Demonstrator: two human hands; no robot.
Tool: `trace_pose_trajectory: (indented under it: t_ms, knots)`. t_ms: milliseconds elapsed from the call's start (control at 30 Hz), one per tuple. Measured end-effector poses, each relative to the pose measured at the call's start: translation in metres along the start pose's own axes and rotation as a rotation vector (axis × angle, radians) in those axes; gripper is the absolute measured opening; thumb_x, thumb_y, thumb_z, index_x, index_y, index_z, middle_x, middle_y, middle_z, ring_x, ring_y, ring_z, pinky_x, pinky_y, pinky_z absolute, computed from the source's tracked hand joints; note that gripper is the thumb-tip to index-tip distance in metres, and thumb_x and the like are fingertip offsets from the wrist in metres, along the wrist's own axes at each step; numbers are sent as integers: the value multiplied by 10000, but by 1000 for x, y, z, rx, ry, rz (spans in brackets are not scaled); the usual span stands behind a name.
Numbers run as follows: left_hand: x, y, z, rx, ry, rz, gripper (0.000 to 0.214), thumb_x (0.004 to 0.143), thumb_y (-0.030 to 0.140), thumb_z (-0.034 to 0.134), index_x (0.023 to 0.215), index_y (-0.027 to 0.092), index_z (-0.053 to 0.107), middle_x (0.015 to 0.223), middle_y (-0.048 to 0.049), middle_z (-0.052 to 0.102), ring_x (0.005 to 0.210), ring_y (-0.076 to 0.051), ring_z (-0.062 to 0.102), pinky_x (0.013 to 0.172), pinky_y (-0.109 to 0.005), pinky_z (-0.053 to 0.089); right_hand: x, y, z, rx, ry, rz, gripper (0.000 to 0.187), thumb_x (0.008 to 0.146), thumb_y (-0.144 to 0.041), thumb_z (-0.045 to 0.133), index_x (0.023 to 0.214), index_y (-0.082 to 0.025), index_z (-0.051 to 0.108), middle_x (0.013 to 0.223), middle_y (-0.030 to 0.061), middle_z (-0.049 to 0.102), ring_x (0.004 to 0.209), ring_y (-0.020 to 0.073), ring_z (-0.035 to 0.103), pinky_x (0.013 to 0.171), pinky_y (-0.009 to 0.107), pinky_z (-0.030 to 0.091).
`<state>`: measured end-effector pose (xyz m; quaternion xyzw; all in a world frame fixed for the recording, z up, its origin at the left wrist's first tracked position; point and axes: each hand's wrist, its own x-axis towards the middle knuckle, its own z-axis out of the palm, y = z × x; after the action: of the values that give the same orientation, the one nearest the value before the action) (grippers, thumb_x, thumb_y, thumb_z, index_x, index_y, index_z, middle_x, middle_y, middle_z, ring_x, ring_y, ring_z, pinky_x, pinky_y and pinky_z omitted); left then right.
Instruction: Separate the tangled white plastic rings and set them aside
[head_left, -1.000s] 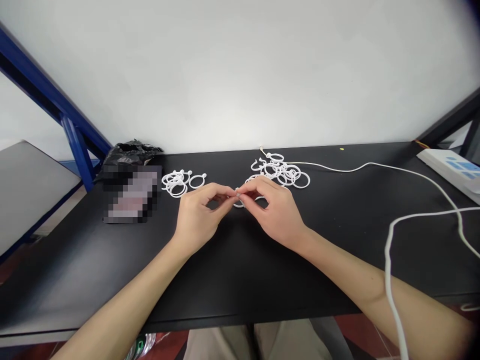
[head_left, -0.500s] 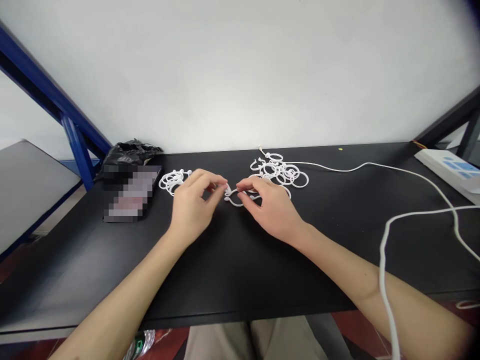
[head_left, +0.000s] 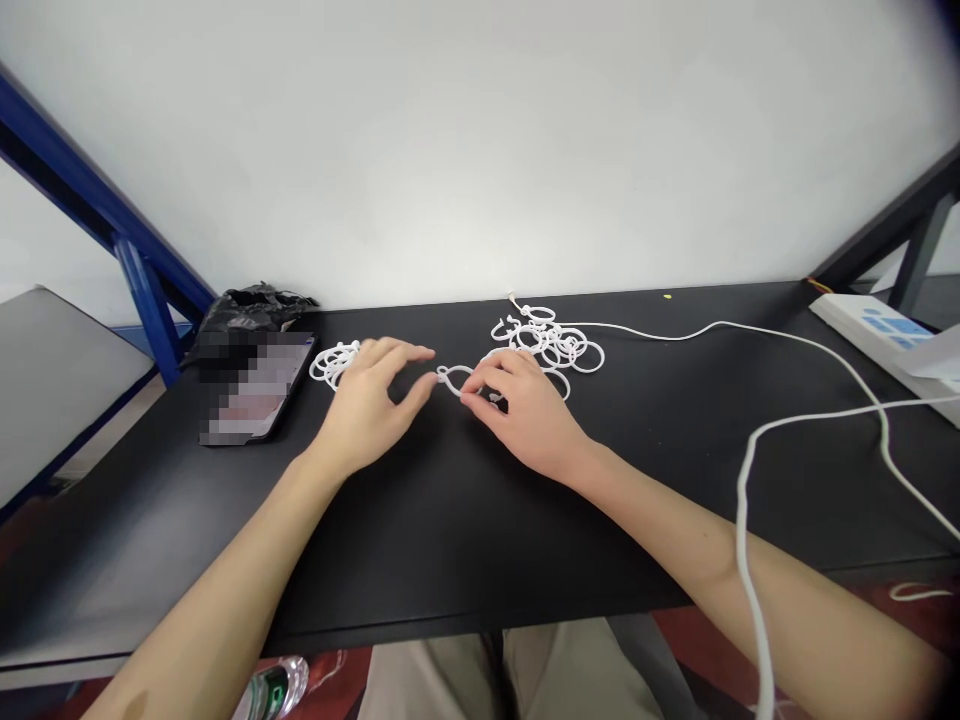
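Note:
A white cord loop [head_left: 459,368] with a smaller loop at its left end lies in front of me at the middle of the black table. My right hand [head_left: 529,410] pinches the cord at the loop's right side between thumb and fingertips. Just left of it, my left hand [head_left: 371,405] has its thumb and fingers spread, with nothing between them; its thumb tip is close to the loop's left end. Behind the right hand is a pile of white cord rings [head_left: 553,343], partly covered by that hand. A smaller pile of white rings [head_left: 330,365] is partly hidden behind my left hand.
On the left of the black table [head_left: 420,540] lie a phone-like device [head_left: 270,385], blurred out, and a crumpled black plastic bag [head_left: 251,310]. A long white cord [head_left: 810,418] runs across the right side and over my right forearm. A white box [head_left: 889,330] sits far right.
My left hand has let go of the cord, spread its fingers and drawn back left. My right hand has closed on the loop, which now shows a small loop at its left end.

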<state>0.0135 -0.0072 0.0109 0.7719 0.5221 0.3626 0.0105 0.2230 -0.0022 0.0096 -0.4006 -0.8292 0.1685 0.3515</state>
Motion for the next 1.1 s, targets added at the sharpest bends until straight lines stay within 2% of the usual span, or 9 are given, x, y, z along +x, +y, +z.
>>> trace_pose_trajectory:
  t_ms: [100,200,267,500,600,700,900,1100]
  knots:
    - [-2,8,1,-267,-119,-155,262,890,378,587,1090,218,639,1032,-52,689,877,-194,632,829,-347,494,0,-3,-1,112,79,41,99,916,-246,606,952,-238,697,1037,41,592,986,174,576,905,360,499]
    - [-2,11,1,-506,-124,-319,286,883,426,608,1071,212,641,1032,-50,696,876,-181,652,782,-311,514,0,-4,0,186,60,48,100,915,-253,608,949,-246,701,1035,32,586,945,151,594,864,328,516]
    - [-2,13,0,-584,-102,-369,294,870,440,634,1055,212,647,1018,-44,694,843,-164,653,755,-291,516,-1,-5,2,243,25,57,101,914,-260,607,948,-240,700,1045,30,590,914,140,599,837,314,527]
    - [-3,16,-1,-666,-101,-387,298,843,435,676,1026,201,664,1019,-48,698,798,-146,645,754,-293,528,-2,-7,6,319,-40,74,102,916,-264,595,936,-231,690,1092,36,605,903,140,617,851,331,541]
    - [-4,13,0,-645,-78,-392,287,833,439,686,995,202,686,1037,-53,702,777,-147,642,740,-298,534,-3,-8,6,254,-2,52,95,909,-257,599,954,-231,678,1087,42,610,1008,172,605,904,358,520]
    - [-4,13,1,-590,-53,-357,249,817,424,709,940,208,705,1006,-47,709,816,-161,652,758,-298,528,-2,-9,5,220,61,49,161,909,-273,588,1056,-228,635,1089,52,612,1060,189,588,902,363,521]
    - [-7,17,1,-596,-122,-352,256,763,422,765,887,207,700,860,-28,726,784,-180,676,750,-315,531,-1,-10,4,308,37,10,151,932,-237,540,1060,-220,619,1026,30,646,871,136,641,808,314,553]
    - [-8,21,0,-597,-92,-384,279,743,423,783,863,194,679,823,-24,725,759,-174,678,725,-298,532,-1,-9,4,318,48,14,93,916,-240,571,976,-205,632,996,26,635,801,121,638,758,293,562]
